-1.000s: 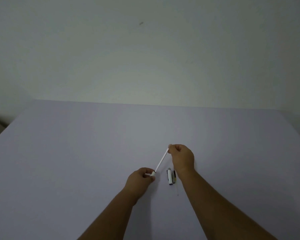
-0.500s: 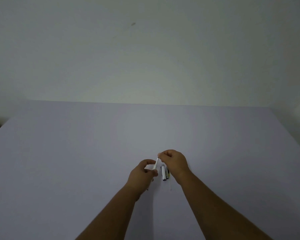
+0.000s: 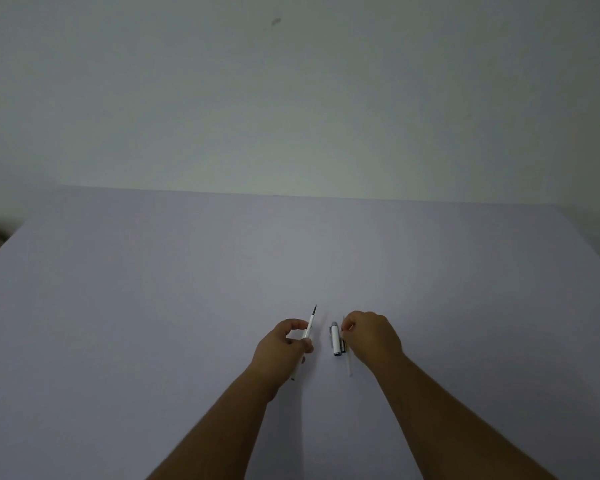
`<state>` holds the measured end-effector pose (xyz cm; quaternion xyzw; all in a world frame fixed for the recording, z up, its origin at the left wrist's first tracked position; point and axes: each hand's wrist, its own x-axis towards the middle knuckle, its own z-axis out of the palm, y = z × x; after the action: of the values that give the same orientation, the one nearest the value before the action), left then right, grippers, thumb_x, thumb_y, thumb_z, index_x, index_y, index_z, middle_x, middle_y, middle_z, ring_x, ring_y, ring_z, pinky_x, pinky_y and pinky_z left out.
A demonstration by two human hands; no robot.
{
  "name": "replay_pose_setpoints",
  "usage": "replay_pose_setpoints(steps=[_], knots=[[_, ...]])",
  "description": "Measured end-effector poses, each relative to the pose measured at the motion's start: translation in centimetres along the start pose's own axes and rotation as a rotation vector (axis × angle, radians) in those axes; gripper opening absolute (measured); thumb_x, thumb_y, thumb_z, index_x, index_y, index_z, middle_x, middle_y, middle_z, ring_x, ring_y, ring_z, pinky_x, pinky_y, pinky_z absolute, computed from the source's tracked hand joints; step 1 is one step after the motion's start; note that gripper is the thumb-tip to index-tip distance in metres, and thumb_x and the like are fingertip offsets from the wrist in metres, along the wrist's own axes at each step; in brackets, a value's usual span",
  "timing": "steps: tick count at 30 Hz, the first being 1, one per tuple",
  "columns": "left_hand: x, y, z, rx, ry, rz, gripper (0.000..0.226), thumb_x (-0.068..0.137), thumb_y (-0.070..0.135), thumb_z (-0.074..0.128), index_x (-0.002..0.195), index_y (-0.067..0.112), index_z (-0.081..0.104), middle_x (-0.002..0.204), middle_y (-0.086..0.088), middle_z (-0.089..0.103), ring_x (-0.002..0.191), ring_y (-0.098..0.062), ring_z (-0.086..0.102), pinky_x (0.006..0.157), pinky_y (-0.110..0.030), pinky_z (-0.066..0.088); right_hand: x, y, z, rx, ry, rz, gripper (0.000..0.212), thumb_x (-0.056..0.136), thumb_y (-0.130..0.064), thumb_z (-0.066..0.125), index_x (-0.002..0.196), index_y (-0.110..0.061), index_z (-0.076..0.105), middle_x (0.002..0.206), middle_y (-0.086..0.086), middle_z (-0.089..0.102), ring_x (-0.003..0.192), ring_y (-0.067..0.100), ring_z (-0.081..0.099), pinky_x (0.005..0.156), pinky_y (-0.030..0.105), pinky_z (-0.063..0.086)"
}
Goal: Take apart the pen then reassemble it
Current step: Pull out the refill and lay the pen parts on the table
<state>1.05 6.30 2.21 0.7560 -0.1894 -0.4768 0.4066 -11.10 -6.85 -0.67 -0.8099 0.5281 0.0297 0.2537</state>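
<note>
My left hand (image 3: 284, 344) is closed around the white pen barrel (image 3: 310, 323). Its dark tip points up and away from me, and its rear end pokes out below the hand. My right hand (image 3: 373, 336) pinches a thin pale rod (image 3: 349, 365), which runs from the fingertips down toward me, close to the table. Between my hands the white pen cap (image 3: 335, 341) with its dark clip lies on the table, just left of the rod. My right hand hides part of the rod.
The work surface is a wide lilac table (image 3: 187, 306) whose far edge meets a plain pale wall. The table's left edge drops off at the far left.
Earlier both hands held one white piece between them. The hands have since come apart: the left keeps the barrel, tip pointing away, and the right has moved beside the cap with a thin rod.
</note>
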Motion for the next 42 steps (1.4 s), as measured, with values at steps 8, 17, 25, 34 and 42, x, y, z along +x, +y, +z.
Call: replay_pose_setpoints(steps=[8,17,25,34,42], knots=[[0.5,-0.3,0.0,0.026,-0.006,-0.007,0.024,0.082,0.020,0.063,0.102,0.033,0.063,0.080,0.003,0.068,0.072,-0.014,0.062,0.057,-0.023,0.047,0.2,-0.3,0.7,0.017,0.006,0.009,0.015,0.084,-0.027,0.054,0.092,-0.023,0.066,0.096,0.005,0.070,0.093,0.025,0.064,0.074,0.033,0.052],[0.7,-0.3,0.0,0.061,-0.015,-0.007,0.026,0.081,0.020,0.063,0.103,0.033,0.063,0.088,-0.001,0.071,0.075,-0.016,0.062,0.056,-0.024,0.047,0.0,-0.7,1.1,0.075,0.020,0.074,0.021,0.085,-0.030,0.053,0.102,-0.019,0.061,0.102,0.006,0.068,0.098,0.027,0.061,0.080,0.036,0.052],[0.7,-0.1,0.0,0.110,-0.026,-0.010,0.024,0.081,0.022,0.063,0.101,0.036,0.063,0.081,0.003,0.068,0.071,-0.014,0.061,0.049,-0.020,0.044,0.1,-1.6,-0.9,0.640,0.095,0.184,0.033,0.078,-0.017,0.054,0.048,-0.022,0.042,0.051,-0.004,0.042,0.048,0.013,0.037,0.051,0.025,0.032],[0.2,0.4,0.5,0.162,-0.062,0.033,0.022,0.084,0.018,0.061,0.101,0.032,0.065,0.074,0.004,0.065,0.064,-0.013,0.054,0.044,-0.016,0.042,-0.6,-2.0,-2.6,1.224,-0.023,0.213,0.014,0.086,-0.011,0.057,0.080,-0.008,0.070,0.075,0.004,0.066,0.065,0.013,0.056,0.061,0.025,0.047],[-0.6,0.2,0.6,0.181,-0.057,0.045,0.021,0.082,0.019,0.063,0.098,0.034,0.066,0.067,0.008,0.064,0.058,-0.008,0.054,0.044,-0.015,0.041,-1.5,-1.7,-2.8,1.289,0.038,0.221,0.012,0.087,-0.010,0.057,0.088,-0.004,0.068,0.076,0.003,0.068,0.065,0.012,0.055,0.061,0.023,0.048]])
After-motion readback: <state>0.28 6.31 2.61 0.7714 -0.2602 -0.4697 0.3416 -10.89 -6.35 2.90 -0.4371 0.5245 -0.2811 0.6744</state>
